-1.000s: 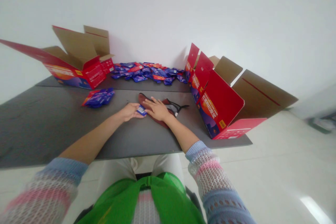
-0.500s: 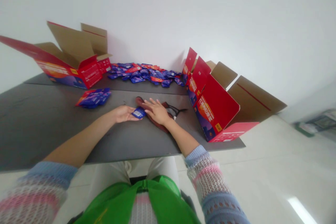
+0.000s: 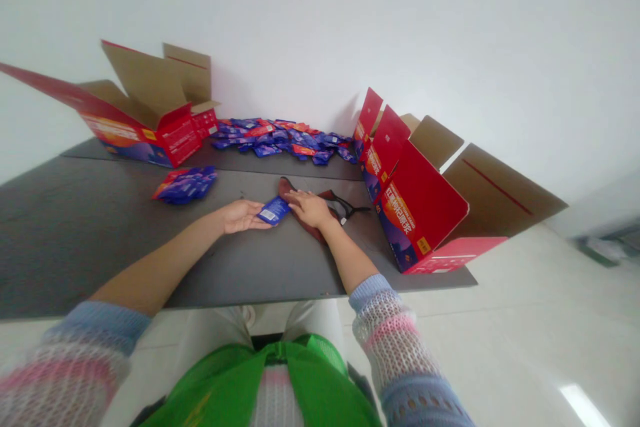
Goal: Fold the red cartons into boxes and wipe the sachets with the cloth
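A blue sachet point(image 3: 274, 211) with a white printed label is pinched at its left end by my left hand point(image 3: 243, 216), low over the table. Close by on the right, my right hand point(image 3: 311, 208) is closed over the middle of a brown sandal point(image 3: 286, 188) with dark straps. Its fingertips reach the sachet's right edge; whether they pinch it I cannot tell. Part of the sandal is hidden under this hand. Left of both hands lies a fanned stack of blue and red sachets point(image 3: 186, 185).
A long heap of blue and red sachets point(image 3: 280, 138) lies along the wall. Open red cartons stand on both sides, a left carton point(image 3: 173, 140) and a right carton point(image 3: 425, 203), flaps spread outward. The grey table's point(image 3: 220, 280) front edge is close to my body.
The sandal has shifted right under my right hand, and more of the sachet shows. My left hand still holds the sachet. The whole view has shifted slightly.
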Available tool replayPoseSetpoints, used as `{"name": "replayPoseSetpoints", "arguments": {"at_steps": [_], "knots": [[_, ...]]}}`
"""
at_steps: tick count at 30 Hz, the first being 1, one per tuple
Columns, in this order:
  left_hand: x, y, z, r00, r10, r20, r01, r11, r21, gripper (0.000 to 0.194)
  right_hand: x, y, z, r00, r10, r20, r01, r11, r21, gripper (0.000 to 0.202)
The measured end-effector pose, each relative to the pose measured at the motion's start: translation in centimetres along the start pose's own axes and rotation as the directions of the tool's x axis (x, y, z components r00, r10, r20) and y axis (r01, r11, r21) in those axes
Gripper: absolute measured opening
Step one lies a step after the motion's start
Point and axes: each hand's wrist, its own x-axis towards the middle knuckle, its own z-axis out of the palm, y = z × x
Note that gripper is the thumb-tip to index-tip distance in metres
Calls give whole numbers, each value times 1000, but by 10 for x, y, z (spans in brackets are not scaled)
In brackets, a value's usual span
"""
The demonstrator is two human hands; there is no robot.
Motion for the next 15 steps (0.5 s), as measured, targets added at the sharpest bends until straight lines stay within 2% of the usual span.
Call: {"name": "replayPoseSetpoints", "arguments": {"at_steps": [3,5,8,11,15], "knots": [[-4,-4,2,1000,23,0,-23,1000,12,30,-6,15,-7,991,127,-34,-128,992,-19,41],[-6,-5,3,1000,23,0,-23,1000,18,28,-11,15,-14,992,115,-54,-114,993,33,42],[-7,-5,4,999,43,-9,-43,999,15,26,-17,-2,-21,995,-11,-100,26,988,155,45],[-8,-5,6,997,75,-22,-74,997,24,24,-15,-27,-20,978,-176,-115,201,946,255,46],[-6,-6,6,996,87,14,-88,995,41,27,-10,-48,-7,944,-329,20,313,913,261,47]]}}
